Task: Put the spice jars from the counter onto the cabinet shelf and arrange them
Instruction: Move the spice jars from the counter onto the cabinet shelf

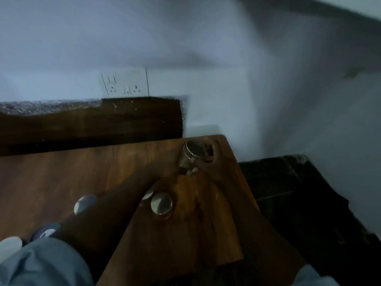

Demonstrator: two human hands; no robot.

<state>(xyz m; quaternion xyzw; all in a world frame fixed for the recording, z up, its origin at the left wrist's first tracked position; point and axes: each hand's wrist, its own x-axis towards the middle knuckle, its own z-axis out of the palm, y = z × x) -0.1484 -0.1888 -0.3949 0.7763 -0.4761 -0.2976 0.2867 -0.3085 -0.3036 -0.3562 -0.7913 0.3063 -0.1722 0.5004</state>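
Right hand (208,168): grips tilted, round metal-lidded glass spice jar (191,154).
Left hand (165,172): at the jar; grip cannot be told through blur.

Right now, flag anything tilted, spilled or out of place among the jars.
The far jar is tilted, lid tipped sideways, held between the left hand and right hand. The nearer jar stands upright. No spill shows.

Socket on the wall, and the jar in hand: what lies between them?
Head view: a dark board, then bare wooden top, between socket and jar.
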